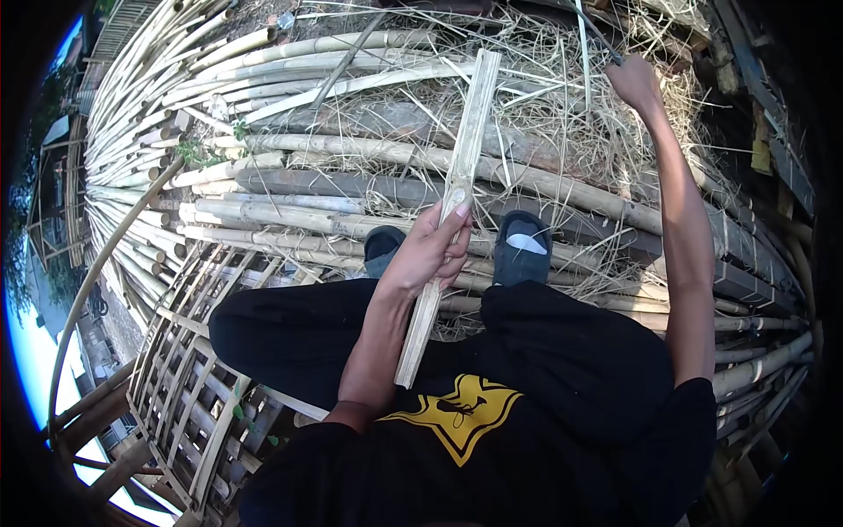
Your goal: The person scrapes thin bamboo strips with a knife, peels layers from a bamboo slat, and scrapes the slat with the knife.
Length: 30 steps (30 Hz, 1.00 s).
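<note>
A long split bamboo strip (471,123) slants across the middle of the view, its lower end near my black shirt. My left hand (432,249) is wrapped round it a little below its middle, with the thumb resting on top. At the upper right my right hand (634,81) is closed on the dark handle of a long thin tool (600,33), which points up and left over the straw. The tool's far end runs out at the top of the frame. The two hands are well apart.
Bamboo poles (325,145) lie under and around my sandalled feet, with straw shavings (553,114) over them. A woven bamboo lattice (189,378) stands at the lower left, beside a curved pole (97,281). Cut pole ends fan out at the left.
</note>
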### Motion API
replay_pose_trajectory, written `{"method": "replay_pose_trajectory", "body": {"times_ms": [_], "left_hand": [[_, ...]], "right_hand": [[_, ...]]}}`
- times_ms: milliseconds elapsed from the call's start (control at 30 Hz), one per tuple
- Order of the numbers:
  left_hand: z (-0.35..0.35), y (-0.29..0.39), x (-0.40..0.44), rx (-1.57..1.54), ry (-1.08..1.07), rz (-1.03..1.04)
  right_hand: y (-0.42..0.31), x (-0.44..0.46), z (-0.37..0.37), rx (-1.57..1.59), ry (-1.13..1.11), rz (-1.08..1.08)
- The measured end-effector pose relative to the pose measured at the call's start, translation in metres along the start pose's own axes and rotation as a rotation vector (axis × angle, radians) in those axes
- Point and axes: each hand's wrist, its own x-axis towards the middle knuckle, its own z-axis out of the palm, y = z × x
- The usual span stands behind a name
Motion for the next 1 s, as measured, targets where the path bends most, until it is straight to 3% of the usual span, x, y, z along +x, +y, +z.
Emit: {"method": "replay_pose_trajectory", "body": {"times_ms": [67, 100, 233, 333, 500, 633, 700, 767, 867, 1000], "left_hand": [[0.001, 0.002, 0.007, -0.007, -0.004, 0.018], [0.003, 0.001, 0.01, 0.027, 0.017, 0.021], [0.006, -0.001, 0.014, 0.121, 0.051, 0.039], [0.002, -0.005, 0.015, 0.152, 0.041, 0.045], [0.005, -0.008, 0.018, 0.237, 0.141, 0.027], [0.0, -0.002, 0.018, 0.211, 0.143, 0.07], [-0.001, -0.001, 0.016, 0.211, 0.103, 0.066], [0.008, -0.006, -0.002, 0.209, 0.073, 0.01], [0.003, -0.009, 0.0, 0.21, 0.094, -0.002], [0.003, -0.005, 0.012, 0.163, 0.057, 0.007]], "right_hand": [[-0.021, -0.028, 0.006, 0.097, -0.032, -0.014], [-0.036, -0.045, 0.012, 0.116, -0.157, -0.047], [-0.098, -0.117, 0.047, -0.066, -0.453, -0.379], [-0.107, -0.132, 0.066, 0.025, -0.511, -0.394], [-0.101, -0.102, 0.073, -0.163, -0.371, -0.466], [-0.099, -0.08, 0.081, -0.193, -0.273, -0.417], [-0.083, -0.051, 0.076, -0.216, -0.237, -0.196], [-0.04, -0.015, 0.052, 0.024, -0.159, 0.171], [0.001, -0.001, 0.007, -0.024, 0.031, 0.097], [-0.038, -0.049, 0.015, 0.064, -0.137, -0.007]]}}
